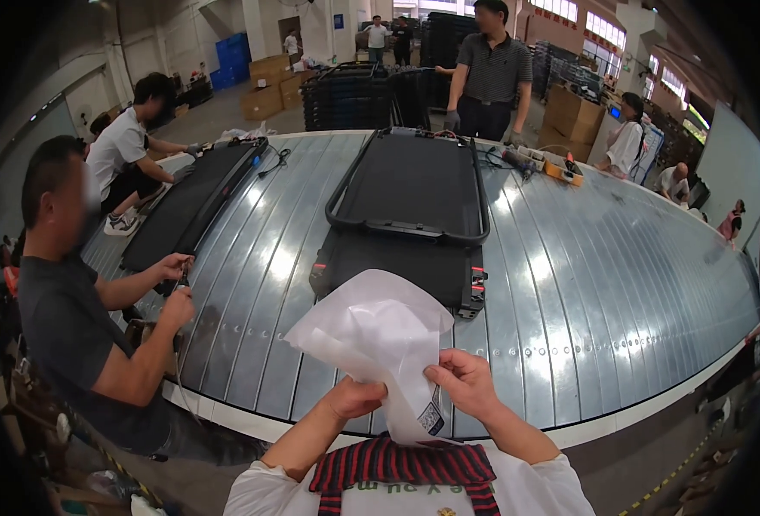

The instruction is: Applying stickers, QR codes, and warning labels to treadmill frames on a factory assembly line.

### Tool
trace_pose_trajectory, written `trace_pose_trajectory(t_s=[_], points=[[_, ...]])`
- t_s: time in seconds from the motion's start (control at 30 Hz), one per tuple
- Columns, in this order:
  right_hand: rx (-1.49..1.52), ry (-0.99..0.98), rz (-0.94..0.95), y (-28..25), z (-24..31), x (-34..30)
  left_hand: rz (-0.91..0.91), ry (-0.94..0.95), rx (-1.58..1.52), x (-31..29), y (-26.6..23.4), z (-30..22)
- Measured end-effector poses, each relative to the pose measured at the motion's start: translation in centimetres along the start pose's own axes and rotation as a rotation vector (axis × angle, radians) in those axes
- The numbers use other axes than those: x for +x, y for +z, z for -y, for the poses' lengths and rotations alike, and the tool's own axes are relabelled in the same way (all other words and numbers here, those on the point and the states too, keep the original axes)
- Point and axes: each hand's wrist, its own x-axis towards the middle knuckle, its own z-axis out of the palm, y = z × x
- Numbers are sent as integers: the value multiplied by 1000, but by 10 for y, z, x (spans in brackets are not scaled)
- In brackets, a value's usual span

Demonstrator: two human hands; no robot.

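Observation:
In front of my chest, a thin, translucent white plastic bag [371, 322] is spread upward, with a printed label near its lower end. My left hand [358, 399] is closed on the bag's left edge. My right hand [464, 380] pinches the opposite edge between thumb and fingers. Whether anything lies inside the bag cannot be made out. Just beyond it, a flat black treadmill [414, 193] with a raised frame lies lengthwise on the metal-slat conveyor [560, 327]. The bag hides part of the treadmill's near end.
At left, a person in a dark shirt [70, 301] handles a small tool; another works at a second black treadmill [186, 206]. A person in a striped shirt [493, 73] stands across the conveyor. Power tools [517, 162] and an orange tray [562, 172] lie at its far edge.

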Motion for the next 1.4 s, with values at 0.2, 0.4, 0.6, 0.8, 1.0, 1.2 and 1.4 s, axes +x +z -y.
trace_pose_trajectory(t_s=[0.2, 0.4, 0.6, 0.8, 1.0, 1.2, 1.4], points=[[-174, -79, 52, -1, 4, -1, -53, 20, 20, -14, 6, -5], [-207, -34, 52, -5, 6, -4, -71, 36, 67, -19, 9, -5], [-279, -31, 62, -3, 7, 0, -132, 6, 93, -26, 3, -4], [124, 162, 21, -3, -17, 9, -166, 139, 7, -27, 4, -11], [454, 136, -399, -16, -25, 24, -630, 228, 92, -23, -11, -20], [-103, -177, -382, 20, -6, 26, -732, 129, 278, -7, -42, -17], [-972, -570, -72, 99, -3, 33, -248, -101, 6, 25, -43, -25]])
